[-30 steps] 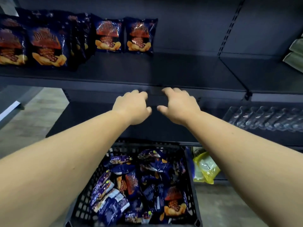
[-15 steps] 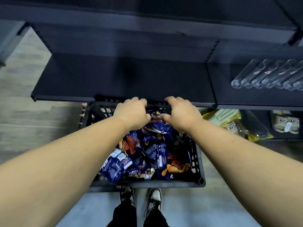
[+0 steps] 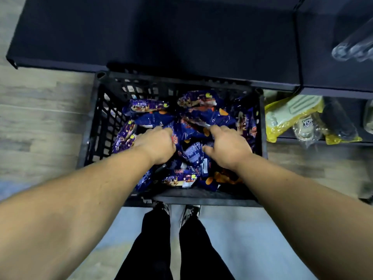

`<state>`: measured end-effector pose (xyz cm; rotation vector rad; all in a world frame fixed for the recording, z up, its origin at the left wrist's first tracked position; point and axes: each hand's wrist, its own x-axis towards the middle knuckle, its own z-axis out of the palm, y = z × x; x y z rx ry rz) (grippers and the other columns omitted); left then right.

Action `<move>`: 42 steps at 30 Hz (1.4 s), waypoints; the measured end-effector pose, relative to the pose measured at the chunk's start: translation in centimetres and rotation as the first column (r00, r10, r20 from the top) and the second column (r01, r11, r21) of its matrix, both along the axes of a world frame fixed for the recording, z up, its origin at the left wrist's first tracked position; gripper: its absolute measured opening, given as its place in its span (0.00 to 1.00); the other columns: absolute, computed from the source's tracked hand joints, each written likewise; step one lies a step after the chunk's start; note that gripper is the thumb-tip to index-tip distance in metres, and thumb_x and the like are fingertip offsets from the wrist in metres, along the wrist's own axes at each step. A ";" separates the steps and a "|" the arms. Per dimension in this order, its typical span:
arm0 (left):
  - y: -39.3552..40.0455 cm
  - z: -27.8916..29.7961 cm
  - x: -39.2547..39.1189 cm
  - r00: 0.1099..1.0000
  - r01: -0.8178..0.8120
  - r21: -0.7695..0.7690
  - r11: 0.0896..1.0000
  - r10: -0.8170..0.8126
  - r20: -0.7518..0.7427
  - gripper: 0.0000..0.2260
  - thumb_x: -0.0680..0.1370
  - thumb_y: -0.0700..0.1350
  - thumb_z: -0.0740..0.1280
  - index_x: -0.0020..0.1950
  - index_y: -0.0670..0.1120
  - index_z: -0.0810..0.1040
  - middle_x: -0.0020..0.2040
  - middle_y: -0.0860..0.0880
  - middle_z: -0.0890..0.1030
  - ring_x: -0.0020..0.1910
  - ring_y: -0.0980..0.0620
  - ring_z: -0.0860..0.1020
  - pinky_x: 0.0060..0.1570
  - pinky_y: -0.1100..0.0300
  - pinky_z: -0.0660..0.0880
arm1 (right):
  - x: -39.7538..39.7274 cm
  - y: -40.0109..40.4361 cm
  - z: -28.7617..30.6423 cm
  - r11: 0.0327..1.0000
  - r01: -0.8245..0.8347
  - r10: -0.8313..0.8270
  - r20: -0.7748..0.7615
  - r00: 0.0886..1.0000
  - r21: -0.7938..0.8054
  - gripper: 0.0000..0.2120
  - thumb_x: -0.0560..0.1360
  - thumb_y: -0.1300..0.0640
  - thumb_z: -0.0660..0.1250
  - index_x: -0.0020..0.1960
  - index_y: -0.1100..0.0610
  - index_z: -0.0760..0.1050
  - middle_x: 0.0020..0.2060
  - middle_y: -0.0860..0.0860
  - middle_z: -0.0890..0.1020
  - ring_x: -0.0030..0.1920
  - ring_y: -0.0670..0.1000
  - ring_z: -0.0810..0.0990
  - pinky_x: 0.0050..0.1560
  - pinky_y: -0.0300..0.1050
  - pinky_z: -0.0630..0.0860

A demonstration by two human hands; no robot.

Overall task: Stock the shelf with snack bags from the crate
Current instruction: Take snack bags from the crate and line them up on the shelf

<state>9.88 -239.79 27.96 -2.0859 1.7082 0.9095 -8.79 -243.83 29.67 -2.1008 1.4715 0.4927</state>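
The snack bags [image 3: 187,126] lie heaped in the black crate [image 3: 94,122] on the floor, just near of the dark lower shelf [image 3: 153,35]. Both hands have dropped from the crate's far rim half a second ago into the pile. The left hand [image 3: 156,144] has its grip curled down onto the bags; the right hand [image 3: 227,147] has fingers spread, touching a bag. Whether either is holding a bag, I cannot tell. Crate walls close in on both sides; the shelf's near edge overhangs the far rim. Yellow packets [image 3: 286,116] lie right.
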 end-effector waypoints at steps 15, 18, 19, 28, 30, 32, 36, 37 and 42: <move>-0.8 -5.0 2.0 0.989 -0.131 0.045 0.990 0.134 -0.068 0.20 0.80 0.52 0.61 0.70 0.47 0.68 0.64 0.42 0.71 0.62 0.41 0.71 0.61 0.48 0.70 | 1.6 -5.1 -4.9 0.974 0.089 -0.092 -0.007 0.996 -0.207 0.39 0.75 0.48 0.68 0.78 0.55 0.52 0.72 0.56 0.65 0.71 0.60 0.63 0.69 0.60 0.61; -0.7 -5.4 2.2 0.986 -0.147 0.057 0.988 0.151 -0.077 0.21 0.80 0.52 0.61 0.71 0.47 0.67 0.66 0.42 0.70 0.64 0.41 0.70 0.63 0.49 0.70 | 1.8 -5.5 -5.3 0.975 0.107 -0.097 0.059 0.994 -0.195 0.32 0.75 0.47 0.67 0.73 0.55 0.60 0.66 0.57 0.71 0.65 0.61 0.69 0.62 0.58 0.69; -0.7 -5.5 2.3 0.985 -0.152 0.060 0.987 0.156 -0.076 0.21 0.80 0.52 0.61 0.71 0.47 0.67 0.67 0.42 0.70 0.64 0.41 0.70 0.63 0.48 0.70 | 1.8 -5.6 -5.3 0.979 0.134 -0.116 0.119 0.986 -0.156 0.29 0.74 0.46 0.67 0.70 0.55 0.63 0.62 0.56 0.74 0.62 0.61 0.72 0.60 0.57 0.71; -1.8 -5.4 3.0 0.982 -0.171 0.056 0.984 0.175 -0.075 0.20 0.80 0.52 0.61 0.70 0.47 0.68 0.66 0.42 0.71 0.63 0.41 0.72 0.60 0.51 0.71 | 1.5 -7.4 -3.2 0.852 0.407 -0.522 0.460 0.718 0.330 0.09 0.74 0.52 0.69 0.53 0.50 0.75 0.47 0.46 0.82 0.50 0.49 0.81 0.52 0.44 0.75; -1.9 -5.6 3.2 0.977 -0.191 0.055 0.980 0.195 -0.085 0.20 0.80 0.52 0.61 0.70 0.47 0.68 0.66 0.42 0.72 0.62 0.42 0.72 0.58 0.53 0.70 | 1.6 -7.2 -3.2 0.827 0.426 -0.558 0.452 0.696 0.367 0.14 0.72 0.49 0.69 0.55 0.53 0.75 0.48 0.49 0.82 0.51 0.52 0.80 0.54 0.46 0.76; -2.0 -5.9 3.4 0.971 -0.213 0.059 0.975 0.218 -0.097 0.19 0.80 0.51 0.62 0.69 0.46 0.68 0.65 0.43 0.73 0.60 0.42 0.73 0.53 0.55 0.69 | 1.4 -6.7 -3.8 0.832 0.387 -0.531 0.369 0.763 0.396 0.24 0.71 0.45 0.69 0.61 0.56 0.70 0.52 0.50 0.79 0.52 0.52 0.79 0.55 0.49 0.75; -2.2 -6.8 3.6 0.956 -0.246 0.094 0.965 0.257 -0.142 0.19 0.80 0.49 0.63 0.69 0.45 0.66 0.62 0.42 0.73 0.56 0.42 0.74 0.49 0.56 0.69 | 0.8 -4.7 -5.5 0.889 0.220 -0.342 0.263 0.902 0.402 0.20 0.76 0.49 0.68 0.63 0.54 0.66 0.53 0.52 0.78 0.46 0.50 0.77 0.48 0.44 0.72; -2.3 -7.1 3.6 0.951 -0.253 0.107 0.961 0.268 -0.156 0.19 0.80 0.49 0.63 0.69 0.45 0.66 0.62 0.42 0.73 0.56 0.42 0.74 0.50 0.55 0.70 | 0.7 -4.3 -5.9 0.903 0.202 -0.310 0.251 0.917 0.379 0.21 0.76 0.48 0.68 0.64 0.54 0.65 0.54 0.54 0.78 0.49 0.53 0.78 0.49 0.46 0.72; -2.8 -8.5 3.2 0.920 -0.305 0.141 0.942 0.330 -0.211 0.25 0.78 0.45 0.65 0.73 0.44 0.61 0.68 0.42 0.69 0.62 0.41 0.71 0.63 0.51 0.70 | 0.8 -3.4 -6.1 0.956 0.117 -0.171 0.187 0.967 0.270 0.22 0.77 0.50 0.66 0.66 0.54 0.63 0.50 0.52 0.73 0.50 0.55 0.74 0.48 0.46 0.70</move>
